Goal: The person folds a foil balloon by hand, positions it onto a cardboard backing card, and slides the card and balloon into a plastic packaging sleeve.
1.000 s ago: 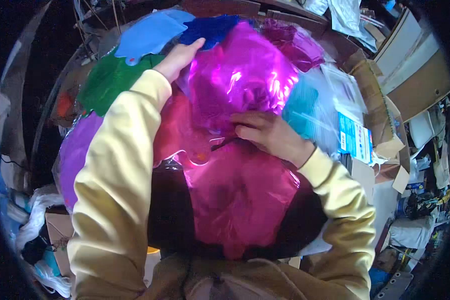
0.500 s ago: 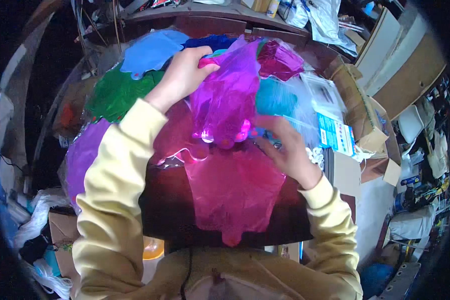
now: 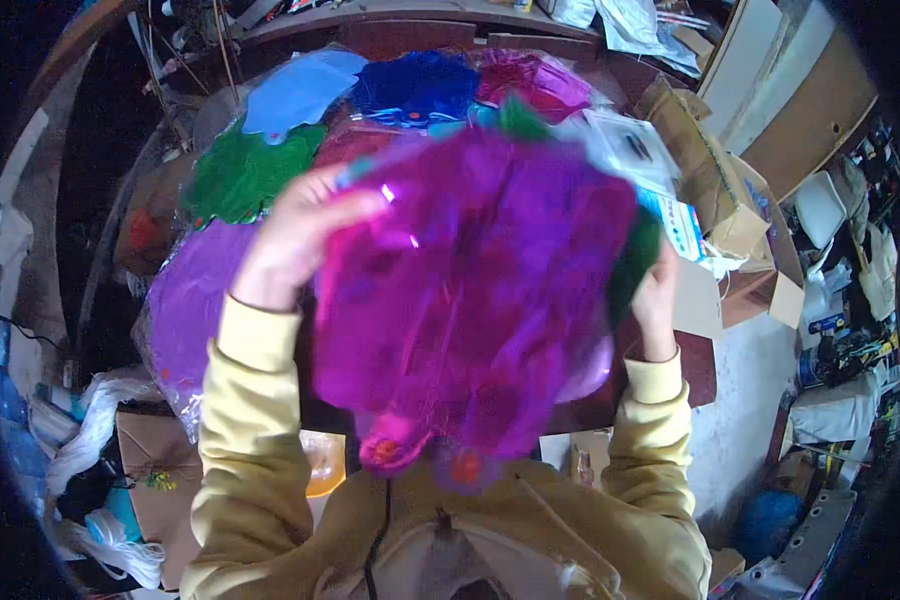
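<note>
Between my hands is a loose stack of flat, shiny foil balloons (image 3: 470, 290), mostly magenta and purple, lifted up before my chest. My left hand (image 3: 300, 230) is closed on the stack's left edge, thumb on the front. On the other side, my right hand (image 3: 657, 290) grips the right edge, where a dark green balloon (image 3: 638, 262) shows behind. Round tabs hang from the bottom of the stack, with a reddish spot on some. The stack is blurred and covers the middle of the table.
More flat foil balloons lie in piles: light blue (image 3: 300, 95), dark blue (image 3: 415, 85), crimson (image 3: 530, 80), green (image 3: 250, 175) and purple (image 3: 200, 300). Clear plastic packets (image 3: 630, 150) lie at the right. Beyond them stands an open cardboard box (image 3: 715, 185).
The foil balloons have come up off the table toward me as a wider stack. My right hand has moved outward and now holds the right edge; my left hand has come down and left.
</note>
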Demonstrator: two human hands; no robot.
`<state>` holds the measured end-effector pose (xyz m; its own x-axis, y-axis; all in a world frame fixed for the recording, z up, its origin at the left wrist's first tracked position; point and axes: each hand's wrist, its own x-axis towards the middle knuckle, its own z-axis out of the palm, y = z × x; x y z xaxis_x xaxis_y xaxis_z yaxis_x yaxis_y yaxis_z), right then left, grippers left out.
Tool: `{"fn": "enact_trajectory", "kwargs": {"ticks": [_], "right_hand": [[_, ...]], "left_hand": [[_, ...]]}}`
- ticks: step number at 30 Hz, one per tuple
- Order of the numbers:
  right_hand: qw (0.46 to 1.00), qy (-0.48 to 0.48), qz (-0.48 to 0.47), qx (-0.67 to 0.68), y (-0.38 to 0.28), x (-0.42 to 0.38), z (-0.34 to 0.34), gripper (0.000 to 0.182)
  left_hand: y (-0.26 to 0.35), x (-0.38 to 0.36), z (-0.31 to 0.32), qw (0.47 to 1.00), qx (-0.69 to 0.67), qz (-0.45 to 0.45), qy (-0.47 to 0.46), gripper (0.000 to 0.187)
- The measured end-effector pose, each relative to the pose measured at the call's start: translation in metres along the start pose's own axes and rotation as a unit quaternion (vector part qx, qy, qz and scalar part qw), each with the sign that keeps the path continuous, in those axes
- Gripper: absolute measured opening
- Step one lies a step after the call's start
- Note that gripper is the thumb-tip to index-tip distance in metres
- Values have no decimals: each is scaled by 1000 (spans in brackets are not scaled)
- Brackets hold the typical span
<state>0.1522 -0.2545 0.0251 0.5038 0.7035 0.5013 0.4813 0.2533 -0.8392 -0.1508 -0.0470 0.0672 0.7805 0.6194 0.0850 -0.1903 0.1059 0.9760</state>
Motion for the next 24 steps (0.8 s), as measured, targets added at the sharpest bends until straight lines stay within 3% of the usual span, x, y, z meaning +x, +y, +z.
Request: {"fn": "enact_trajectory", "kwargs": {"ticks": [2,4,5,6,7,8,9,14,17,20,21,22,24], "right_hand": [[999,-28,35,30,3,-1,1,17],[982,-112,148,20,19,-6,8,20],[967,-152,204,14,25,-8,11,22],[966,-154,205,11,28,-12,15,22],[974,-156,107,-128,29,-20,22,22],[953,-153,3,-261,30,-26,30,23],[905,-146,-102,-386,30,-30,34,23],[903,-265,-31,-337,23,-34,33,22],[876,-440,18,-194,12,-28,19,20],[880,-423,34,-215,22,-28,21,19],[882,-409,37,-231,25,-30,22,18],[881,-412,44,-227,25,-32,25,18],[916,-314,-5,-249,23,-32,32,20]], "left_hand": [[-43,-6,11,993,113,-30,1,27],[-78,-10,17,971,238,15,18,26],[-87,-11,18,972,236,15,19,26],[-92,-12,20,946,322,10,48,29],[-97,-12,21,911,405,5,76,32],[-100,-14,23,868,486,-1,104,35],[-101,-16,25,868,485,-1,106,35],[-97,-28,41,893,440,12,90,44],[-96,-37,44,895,439,17,79,47],[-106,-38,45,827,531,161,87,44],[-107,-41,47,830,531,150,83,44],[-105,-43,50,802,574,136,90,42],[-102,-44,55,740,655,114,104,39]]}}
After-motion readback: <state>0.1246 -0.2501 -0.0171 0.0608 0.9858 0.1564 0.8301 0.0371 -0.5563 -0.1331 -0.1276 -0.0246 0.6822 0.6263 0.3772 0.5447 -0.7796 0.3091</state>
